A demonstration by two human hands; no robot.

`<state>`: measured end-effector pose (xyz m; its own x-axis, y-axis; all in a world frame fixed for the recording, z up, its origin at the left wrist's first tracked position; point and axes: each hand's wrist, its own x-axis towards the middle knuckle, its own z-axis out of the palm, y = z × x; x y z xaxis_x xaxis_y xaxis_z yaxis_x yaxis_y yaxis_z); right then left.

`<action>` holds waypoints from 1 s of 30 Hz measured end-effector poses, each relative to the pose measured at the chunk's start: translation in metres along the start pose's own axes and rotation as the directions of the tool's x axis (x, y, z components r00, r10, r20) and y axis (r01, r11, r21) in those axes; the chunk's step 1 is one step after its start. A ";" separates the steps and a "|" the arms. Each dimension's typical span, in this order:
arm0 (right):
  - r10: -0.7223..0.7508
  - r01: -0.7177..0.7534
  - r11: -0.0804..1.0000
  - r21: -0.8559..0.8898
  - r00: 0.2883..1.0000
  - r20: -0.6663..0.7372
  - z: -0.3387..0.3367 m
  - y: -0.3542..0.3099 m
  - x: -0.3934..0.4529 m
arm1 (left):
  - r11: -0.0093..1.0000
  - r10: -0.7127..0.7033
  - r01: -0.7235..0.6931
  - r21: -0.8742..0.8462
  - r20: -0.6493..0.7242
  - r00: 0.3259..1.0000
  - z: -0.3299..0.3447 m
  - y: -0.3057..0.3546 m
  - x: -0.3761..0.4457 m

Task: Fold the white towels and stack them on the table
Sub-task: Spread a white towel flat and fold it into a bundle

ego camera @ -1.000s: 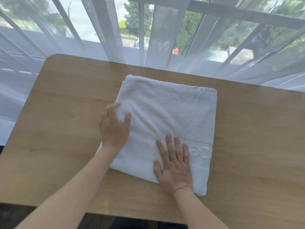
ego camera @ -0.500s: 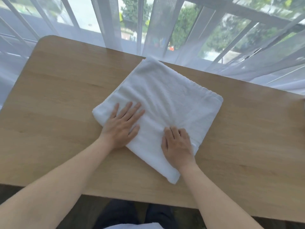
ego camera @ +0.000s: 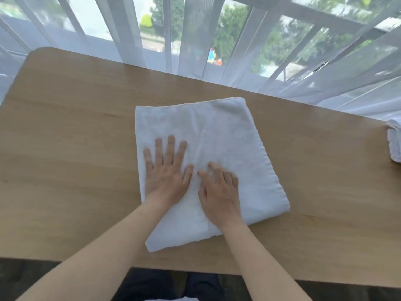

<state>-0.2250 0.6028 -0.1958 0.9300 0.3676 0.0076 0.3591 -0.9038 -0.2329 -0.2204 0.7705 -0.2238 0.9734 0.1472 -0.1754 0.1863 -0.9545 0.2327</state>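
A folded white towel (ego camera: 227,135) lies flat in the middle of the wooden table (ego camera: 71,148). My left hand (ego camera: 167,170) presses on its left half, palm down, fingers straight and spread. Beside it, my right hand (ego camera: 219,192) rests on the towel's near middle with the fingers partly bent against the cloth. The two hands almost touch. Another white towel (ego camera: 394,142) shows at the table's right edge, mostly cut off by the frame.
Sheer white curtains (ego camera: 195,40) hang along the table's far edge in front of a window. The table's near edge runs just above my legs (ego camera: 162,283). Bare wood lies left and right of the towel.
The towel has turned on the table under my hands and its long sides now run away from me. My hands have come closer together on its near part.
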 end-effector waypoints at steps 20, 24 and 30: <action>0.492 -0.480 0.870 -0.110 0.837 0.239 -0.012 0.120 0.183 | 0.979 0.194 -0.179 0.101 -0.155 0.969 -0.005 -0.002 0.064; 0.239 -0.245 0.969 0.029 0.963 0.127 -0.002 0.060 0.170 | 0.977 0.205 -0.188 0.098 -0.206 0.957 -0.003 -0.001 0.064; 0.178 -0.168 0.983 -0.069 0.968 0.179 -0.001 0.122 0.189 | 0.977 0.203 -0.182 0.108 -0.240 0.949 -0.001 -0.001 0.066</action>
<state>-0.0050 0.5616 -0.2224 0.9496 0.2342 -0.2083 0.2023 -0.9656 -0.1635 -0.1562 0.7818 -0.2345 0.9938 0.0079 0.1107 -0.0096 -0.9877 0.1563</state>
